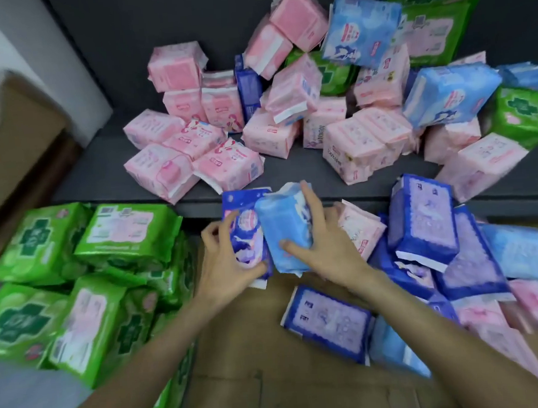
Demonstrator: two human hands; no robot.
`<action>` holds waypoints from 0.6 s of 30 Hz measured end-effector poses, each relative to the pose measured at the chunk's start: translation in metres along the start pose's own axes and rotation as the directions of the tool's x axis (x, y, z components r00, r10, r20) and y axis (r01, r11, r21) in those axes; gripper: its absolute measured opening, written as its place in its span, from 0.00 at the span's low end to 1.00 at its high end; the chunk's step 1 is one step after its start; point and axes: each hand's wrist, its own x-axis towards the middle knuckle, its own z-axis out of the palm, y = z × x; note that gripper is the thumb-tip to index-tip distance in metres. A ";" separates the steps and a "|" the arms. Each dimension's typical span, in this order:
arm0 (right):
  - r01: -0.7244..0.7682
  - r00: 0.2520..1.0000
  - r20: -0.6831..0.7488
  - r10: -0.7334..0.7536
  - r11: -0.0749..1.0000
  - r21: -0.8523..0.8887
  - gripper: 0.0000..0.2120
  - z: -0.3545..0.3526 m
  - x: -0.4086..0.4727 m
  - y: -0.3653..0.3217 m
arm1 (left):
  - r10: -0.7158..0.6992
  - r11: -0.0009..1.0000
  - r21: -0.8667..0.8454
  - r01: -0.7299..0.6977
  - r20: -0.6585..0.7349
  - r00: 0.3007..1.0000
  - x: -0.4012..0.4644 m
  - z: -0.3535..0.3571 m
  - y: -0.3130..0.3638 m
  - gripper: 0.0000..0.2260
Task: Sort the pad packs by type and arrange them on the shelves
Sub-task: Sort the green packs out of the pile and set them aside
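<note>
A dark-blue plastic pad pack (247, 237) is gripped by left hand (230, 257); a light-blue plastic pad pack (282, 231) is clasped by right hand (325, 247), fingers curled around each.

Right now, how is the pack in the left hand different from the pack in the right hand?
The dark blue pack in the left hand is deep blue-purple with a printed front; the light blue pack in the right hand is pale sky blue and looks plainer. Both are soft plastic pad packs, touching side by side above the cardboard.
</note>
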 end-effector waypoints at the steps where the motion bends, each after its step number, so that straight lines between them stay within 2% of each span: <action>1: 0.017 0.999 0.039 -0.013 0.994 -0.111 0.45 0.008 -0.003 0.002 | -0.021 0.999 0.046 0.020 0.018 1.000 -0.005 0.002 -0.012 0.47; 3: 0.076 0.994 0.100 -0.036 0.895 -0.439 0.44 0.022 -0.007 0.014 | -0.052 0.995 0.094 0.042 0.106 0.993 -0.013 0.009 -0.029 0.50; 5: 0.160 0.986 0.136 -0.094 0.744 -0.649 0.44 0.031 -0.011 0.021 | -0.065 0.994 0.105 0.043 0.208 0.976 -0.018 0.019 -0.035 0.51; 7: 0.159 0.984 0.172 -0.050 0.683 -0.713 0.43 0.032 -0.018 0.022 | -0.075 0.994 0.103 0.045 0.312 0.947 -0.021 0.037 -0.030 0.50; 9: 0.118 0.975 0.212 0.069 0.650 -0.751 0.42 0.029 -0.024 0.022 | -0.076 0.994 0.110 0.028 0.453 0.888 -0.018 0.052 -0.025 0.50; 11: 0.078 0.973 0.191 0.126 0.603 -0.794 0.42 0.020 -0.028 0.022 | -0.026 0.998 -0.022 0.051 0.628 0.777 -0.007 0.055 -0.023 0.49; 13: 0.087 0.979 0.177 0.105 0.568 -0.819 0.42 0.007 -0.029 0.021 | 0.035 0.982 -0.154 0.112 0.726 0.687 0.009 0.049 -0.020 0.42; 15: 0.093 0.985 0.166 0.054 0.645 -0.758 0.31 -0.006 -0.024 0.025 | 0.056 0.976 -0.188 0.110 0.704 0.708 0.026 0.037 -0.006 0.36; 16: 0.098 0.987 0.159 0.018 0.721 -0.686 0.26 -0.013 -0.021 0.026 | 0.058 0.981 -0.177 0.080 0.663 0.747 0.034 0.032 0.004 0.33; 18: 0.102 0.994 0.084 -0.067 0.842 -0.530 0.22 -0.030 -0.013 0.028 | 0.117 0.992 -0.104 -0.072 0.529 0.841 0.049 0.023 0.023 0.27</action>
